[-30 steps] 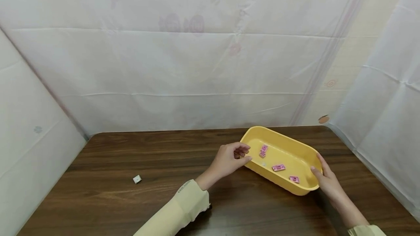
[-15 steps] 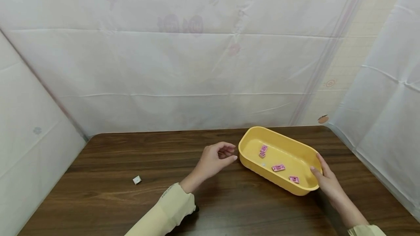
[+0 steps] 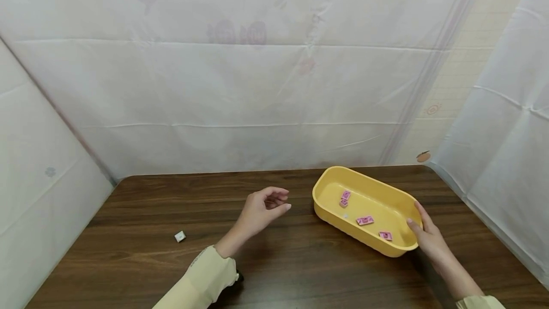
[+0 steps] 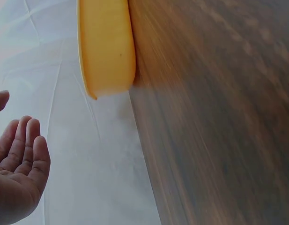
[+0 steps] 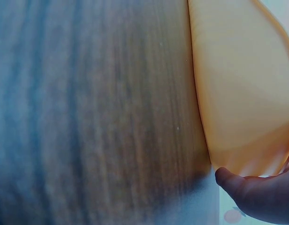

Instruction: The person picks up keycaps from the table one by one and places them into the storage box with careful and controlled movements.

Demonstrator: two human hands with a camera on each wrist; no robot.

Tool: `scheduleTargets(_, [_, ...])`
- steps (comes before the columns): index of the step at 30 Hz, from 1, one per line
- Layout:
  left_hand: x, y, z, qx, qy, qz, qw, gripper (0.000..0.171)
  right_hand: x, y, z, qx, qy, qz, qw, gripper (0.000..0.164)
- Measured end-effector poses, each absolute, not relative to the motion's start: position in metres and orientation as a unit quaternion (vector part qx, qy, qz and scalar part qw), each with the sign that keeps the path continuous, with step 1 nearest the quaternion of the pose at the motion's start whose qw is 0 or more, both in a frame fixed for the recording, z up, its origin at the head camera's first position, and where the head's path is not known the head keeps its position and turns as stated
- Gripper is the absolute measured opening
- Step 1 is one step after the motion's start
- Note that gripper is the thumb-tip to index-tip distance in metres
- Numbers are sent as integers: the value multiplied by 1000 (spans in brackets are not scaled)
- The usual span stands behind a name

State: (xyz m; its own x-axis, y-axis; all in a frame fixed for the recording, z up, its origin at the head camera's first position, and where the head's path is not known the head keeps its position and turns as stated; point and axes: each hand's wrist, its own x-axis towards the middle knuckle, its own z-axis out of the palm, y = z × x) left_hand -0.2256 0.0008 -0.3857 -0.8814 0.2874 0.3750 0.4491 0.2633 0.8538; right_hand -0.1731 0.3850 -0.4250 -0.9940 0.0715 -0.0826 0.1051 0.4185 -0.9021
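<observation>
My left hand is over the middle of the table, fingers gently bent and thumb apart, with nothing between them. In the left wrist view its fingers are loosely cupped, and the yellow tub shows beyond them. On the right, my right hand holds the near right end of the yellow plastic tub, thumb over the rim. Several small pink printed pieces lie spread on the tub's floor, beside a tiny whitish bit. A small white square piece lies on the table, left of my left hand.
The dark wood-grain table reaches back to a pale printed cloth hanging behind it. More cloth hangs along the left and right sides. Something small and black shows under the left cuff.
My left hand has drawn away leftward from the tub's left rim, out over the table. My right hand and the tub stay where they were.
</observation>
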Motion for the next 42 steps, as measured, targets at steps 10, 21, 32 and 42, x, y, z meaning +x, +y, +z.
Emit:
scheduleTargets(10, [-223, -27, -378, -201, -810, -546, 79, 26, -172, 384, -425, 50, 844, -534, 15, 65])
scheduleTargets(21, [-216, -56, -371, -168, -828, -528, 81, 27, -172, 384, -425, 45, 840, -540, 14, 65])
scheduleTargets(32, [-222, -92, -387, -141, -839, -515, 99, 29, -173, 384, -425, 46, 840, -540, 15, 65])
scheduleTargets(42, [-219, -115, -394, -121, -850, -500, 109, 29, -172, 384, -424, 45, 841, -538, 15, 65])
